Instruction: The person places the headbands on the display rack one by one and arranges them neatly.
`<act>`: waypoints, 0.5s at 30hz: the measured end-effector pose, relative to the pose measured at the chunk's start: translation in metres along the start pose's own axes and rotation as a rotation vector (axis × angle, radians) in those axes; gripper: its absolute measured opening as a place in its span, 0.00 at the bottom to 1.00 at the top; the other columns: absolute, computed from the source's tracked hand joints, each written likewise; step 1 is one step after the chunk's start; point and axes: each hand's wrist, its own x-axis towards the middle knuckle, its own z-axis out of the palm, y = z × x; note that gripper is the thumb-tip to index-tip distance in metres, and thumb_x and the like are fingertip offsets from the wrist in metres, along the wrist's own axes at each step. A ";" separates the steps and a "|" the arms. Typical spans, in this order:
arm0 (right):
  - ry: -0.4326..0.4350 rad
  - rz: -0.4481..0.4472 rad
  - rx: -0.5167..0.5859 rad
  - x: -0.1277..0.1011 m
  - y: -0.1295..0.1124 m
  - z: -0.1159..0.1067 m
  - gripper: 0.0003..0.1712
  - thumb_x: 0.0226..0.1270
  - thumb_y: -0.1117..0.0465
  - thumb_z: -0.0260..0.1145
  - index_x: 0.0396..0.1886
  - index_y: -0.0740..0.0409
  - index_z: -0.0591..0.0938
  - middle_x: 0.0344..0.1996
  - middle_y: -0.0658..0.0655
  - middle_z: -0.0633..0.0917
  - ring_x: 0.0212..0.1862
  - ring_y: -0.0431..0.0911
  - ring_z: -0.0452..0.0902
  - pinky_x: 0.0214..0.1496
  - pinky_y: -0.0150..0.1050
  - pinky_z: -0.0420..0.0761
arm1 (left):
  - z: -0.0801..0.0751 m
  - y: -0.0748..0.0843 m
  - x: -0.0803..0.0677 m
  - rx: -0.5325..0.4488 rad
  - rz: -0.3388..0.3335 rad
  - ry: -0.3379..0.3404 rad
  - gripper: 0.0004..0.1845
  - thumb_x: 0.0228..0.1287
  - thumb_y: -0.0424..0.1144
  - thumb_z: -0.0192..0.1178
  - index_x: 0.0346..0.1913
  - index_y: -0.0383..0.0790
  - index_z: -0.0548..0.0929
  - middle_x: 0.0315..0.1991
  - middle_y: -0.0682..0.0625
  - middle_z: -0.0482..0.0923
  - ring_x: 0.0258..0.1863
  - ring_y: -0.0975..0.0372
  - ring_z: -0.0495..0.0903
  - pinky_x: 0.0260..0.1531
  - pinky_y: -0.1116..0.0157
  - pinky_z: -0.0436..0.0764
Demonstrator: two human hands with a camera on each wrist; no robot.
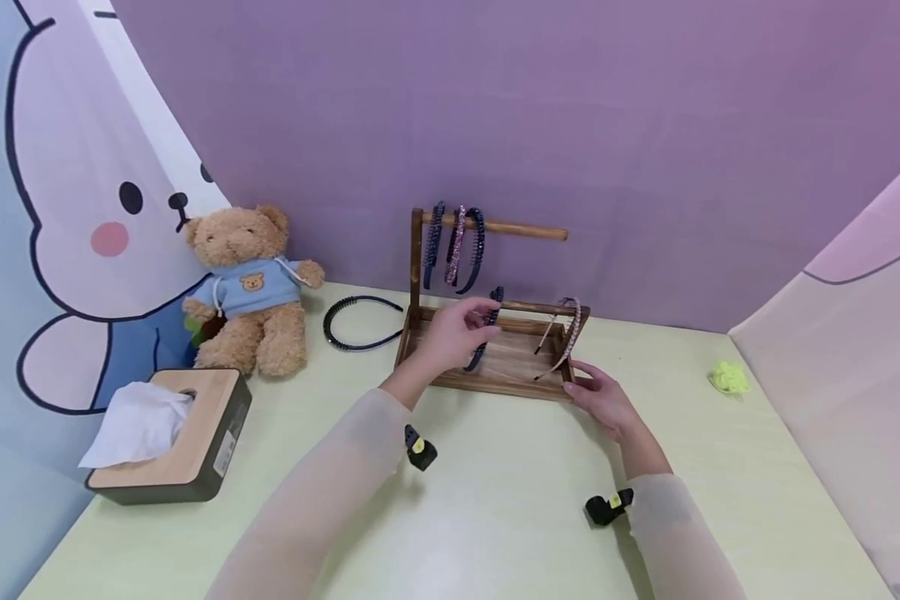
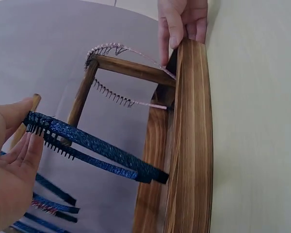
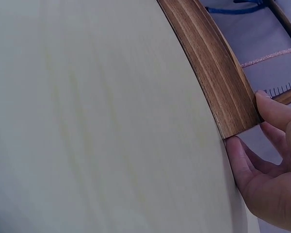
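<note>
My left hand (image 1: 457, 335) pinches a dark blue toothed headband (image 2: 97, 147) by its top, between thumb and fingers. In the head view the headband overlaps the left part of the lower bar, its ends pointing down over the tray. My right hand (image 1: 602, 398) grips the front right corner of the wooden headband rack (image 3: 218, 63), thumb on the rim and fingers against the end. A pink beaded headband (image 1: 572, 337) hangs at the right of the lower bar. On the upper bar (image 1: 525, 227) hang two dark blue headbands and a pink glittery headband (image 1: 456, 246) between them.
A black headband (image 1: 333, 325) lies on the table left of the rack. Further left are a teddy bear (image 1: 258, 287) in a blue hoodie and a tissue box (image 1: 217, 433). A small yellow-green thing (image 1: 730, 377) lies at the far right. A purple backdrop (image 1: 645, 150) stands behind.
</note>
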 end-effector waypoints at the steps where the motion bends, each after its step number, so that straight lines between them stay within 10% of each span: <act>1: 0.003 -0.001 -0.001 0.000 0.000 -0.001 0.35 0.62 0.65 0.61 0.67 0.62 0.58 0.57 0.75 0.63 0.46 0.47 0.74 0.47 0.39 0.75 | 0.003 0.001 0.004 -0.028 -0.009 0.008 0.18 0.57 0.42 0.62 0.52 0.51 0.77 0.41 0.58 0.75 0.37 0.65 0.74 0.32 0.67 0.77; 15: 0.019 0.009 -0.009 0.000 -0.001 0.001 0.34 0.61 0.66 0.61 0.66 0.61 0.60 0.57 0.75 0.64 0.47 0.49 0.73 0.47 0.38 0.75 | 0.067 0.003 0.034 -0.244 -0.100 0.160 0.17 0.53 0.42 0.66 0.47 0.46 0.79 0.37 0.57 0.77 0.37 0.66 0.75 0.33 0.69 0.77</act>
